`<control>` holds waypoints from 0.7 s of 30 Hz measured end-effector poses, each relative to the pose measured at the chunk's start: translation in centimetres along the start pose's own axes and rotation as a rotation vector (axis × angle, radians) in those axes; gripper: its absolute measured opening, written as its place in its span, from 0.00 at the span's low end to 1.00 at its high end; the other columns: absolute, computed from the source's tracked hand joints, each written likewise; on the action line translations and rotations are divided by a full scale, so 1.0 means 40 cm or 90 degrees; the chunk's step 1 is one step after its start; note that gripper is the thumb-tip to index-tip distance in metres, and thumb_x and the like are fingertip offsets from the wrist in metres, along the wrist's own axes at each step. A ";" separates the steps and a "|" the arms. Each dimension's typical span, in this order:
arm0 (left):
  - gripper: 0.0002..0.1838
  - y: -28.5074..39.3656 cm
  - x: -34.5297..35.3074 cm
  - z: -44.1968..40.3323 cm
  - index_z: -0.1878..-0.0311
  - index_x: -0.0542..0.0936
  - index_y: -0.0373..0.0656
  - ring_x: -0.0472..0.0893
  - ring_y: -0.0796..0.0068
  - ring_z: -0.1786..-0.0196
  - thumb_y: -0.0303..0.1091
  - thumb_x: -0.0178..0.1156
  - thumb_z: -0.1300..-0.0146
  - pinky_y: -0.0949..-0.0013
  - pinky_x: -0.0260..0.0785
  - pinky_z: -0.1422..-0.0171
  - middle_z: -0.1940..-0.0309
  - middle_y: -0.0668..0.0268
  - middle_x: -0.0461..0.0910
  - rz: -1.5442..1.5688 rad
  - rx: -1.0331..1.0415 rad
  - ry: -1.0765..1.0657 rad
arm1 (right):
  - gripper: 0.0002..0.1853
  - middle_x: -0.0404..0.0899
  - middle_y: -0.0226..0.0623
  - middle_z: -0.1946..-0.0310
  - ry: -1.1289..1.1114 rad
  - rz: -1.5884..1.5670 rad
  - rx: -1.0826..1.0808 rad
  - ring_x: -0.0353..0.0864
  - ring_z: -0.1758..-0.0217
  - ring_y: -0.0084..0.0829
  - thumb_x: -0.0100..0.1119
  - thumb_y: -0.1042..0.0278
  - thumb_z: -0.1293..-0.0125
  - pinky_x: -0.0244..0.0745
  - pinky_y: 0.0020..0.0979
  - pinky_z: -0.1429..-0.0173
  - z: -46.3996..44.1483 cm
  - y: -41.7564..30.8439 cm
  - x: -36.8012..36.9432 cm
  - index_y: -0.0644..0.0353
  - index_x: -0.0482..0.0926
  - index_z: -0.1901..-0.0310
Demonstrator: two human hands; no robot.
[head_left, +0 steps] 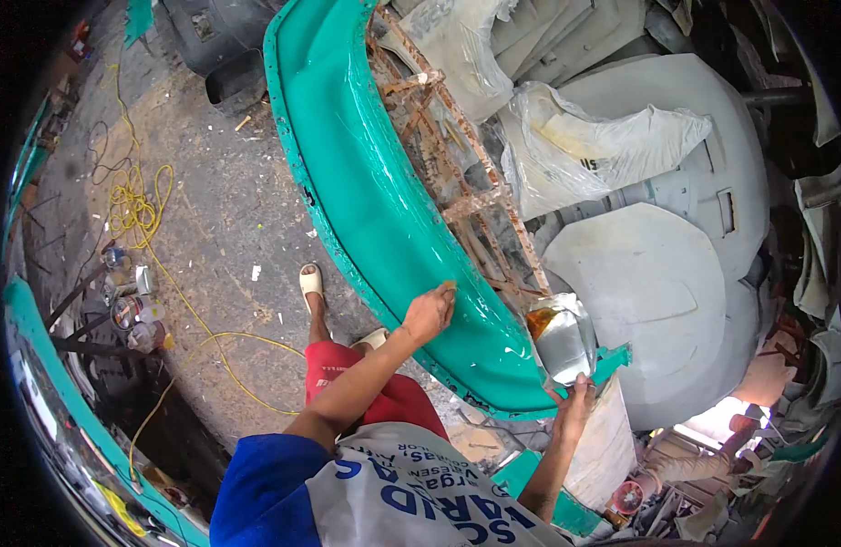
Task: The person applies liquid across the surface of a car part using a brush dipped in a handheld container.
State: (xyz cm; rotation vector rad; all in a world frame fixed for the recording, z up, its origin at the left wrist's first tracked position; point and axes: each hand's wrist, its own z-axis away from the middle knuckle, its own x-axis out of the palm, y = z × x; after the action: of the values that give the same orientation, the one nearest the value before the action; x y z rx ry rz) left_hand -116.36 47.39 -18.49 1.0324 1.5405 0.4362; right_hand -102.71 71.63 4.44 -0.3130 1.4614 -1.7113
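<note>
A long, curved, glossy green mould (366, 182) shaped like a vehicle panel stretches before me, its surface wet-looking along the right side. My left hand (428, 314) is closed over the mould's surface. A small tan-yellow piece (449, 285), perhaps a brush or sponge, sticks out of its fingers; the rest of it is hidden. At the mould's near right end, my right hand (577, 399) grips the lower rim of a silvery metal can (566, 342). The can is tilted, with amber residue around its upper opening.
A rusty metal frame (475, 201) runs along the mould's right side. Beyond it are a plastic-wrapped piece (603, 150) and large grey panels (648, 292). A yellow cord (211, 337) crosses the floor at left, near several jars (133, 310).
</note>
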 end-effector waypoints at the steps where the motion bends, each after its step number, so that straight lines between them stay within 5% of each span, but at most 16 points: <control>1: 0.09 -0.017 -0.011 -0.013 0.57 0.81 0.39 0.82 0.53 0.63 0.26 0.58 0.40 0.54 0.76 0.61 0.64 0.55 0.81 0.041 -0.029 -0.021 | 0.26 0.73 0.38 0.50 0.012 -0.002 -0.030 0.76 0.48 0.33 0.60 0.46 0.32 0.85 0.39 0.61 -0.002 0.016 -0.012 0.58 0.68 0.45; 10: 0.08 -0.457 -0.322 -0.314 0.65 0.86 0.40 0.85 0.51 0.60 0.29 0.57 0.38 0.56 0.77 0.55 0.62 0.52 0.85 0.055 -0.171 0.028 | 0.28 0.73 0.40 0.48 0.016 -0.005 -0.016 0.75 0.47 0.33 0.60 0.46 0.32 0.84 0.39 0.61 -0.011 0.074 -0.130 0.60 0.66 0.42; 13: 0.10 -0.547 -0.386 -0.384 0.63 0.85 0.39 0.85 0.50 0.60 0.29 0.55 0.36 0.54 0.77 0.56 0.60 0.49 0.84 0.025 -0.147 0.039 | 0.30 0.74 0.40 0.50 0.022 -0.002 -0.024 0.75 0.49 0.31 0.61 0.45 0.33 0.84 0.38 0.62 -0.012 0.072 -0.132 0.60 0.65 0.42; 14: 0.09 -0.570 -0.393 -0.401 0.61 0.84 0.39 0.84 0.49 0.61 0.30 0.54 0.35 0.53 0.77 0.57 0.62 0.49 0.84 -0.062 -0.062 0.145 | 0.30 0.74 0.39 0.50 0.026 0.005 -0.022 0.75 0.50 0.31 0.61 0.45 0.33 0.84 0.38 0.63 -0.018 0.077 -0.137 0.61 0.65 0.42; 16: 0.09 -0.550 -0.379 -0.402 0.60 0.83 0.40 0.84 0.48 0.62 0.30 0.54 0.35 0.52 0.77 0.58 0.63 0.48 0.83 -0.139 0.028 0.241 | 0.30 0.74 0.39 0.50 0.044 0.013 -0.015 0.76 0.50 0.30 0.61 0.45 0.33 0.84 0.38 0.63 -0.005 0.065 -0.136 0.61 0.65 0.42; 18: 0.08 -0.444 -0.349 -0.347 0.59 0.80 0.38 0.82 0.48 0.65 0.29 0.53 0.35 0.52 0.76 0.62 0.69 0.48 0.81 -0.211 -0.005 0.153 | 0.27 0.69 0.42 0.45 0.041 -0.033 0.009 0.73 0.42 0.35 0.61 0.54 0.31 0.87 0.40 0.60 0.017 0.037 -0.117 0.62 0.64 0.41; 21: 0.09 -0.317 -0.186 -0.206 0.61 0.77 0.39 0.82 0.57 0.72 0.28 0.54 0.45 0.56 0.75 0.70 0.75 0.57 0.80 -0.234 0.065 0.013 | 0.27 0.69 0.42 0.43 0.031 -0.036 0.015 0.73 0.42 0.35 0.61 0.54 0.31 0.87 0.39 0.59 0.017 0.043 -0.111 0.62 0.64 0.41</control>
State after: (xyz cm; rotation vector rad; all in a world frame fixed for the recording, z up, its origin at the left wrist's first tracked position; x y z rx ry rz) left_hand -129.11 36.80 -21.54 0.7976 1.7414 0.1131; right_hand -98.80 74.42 4.50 -0.3037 1.4791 -1.7908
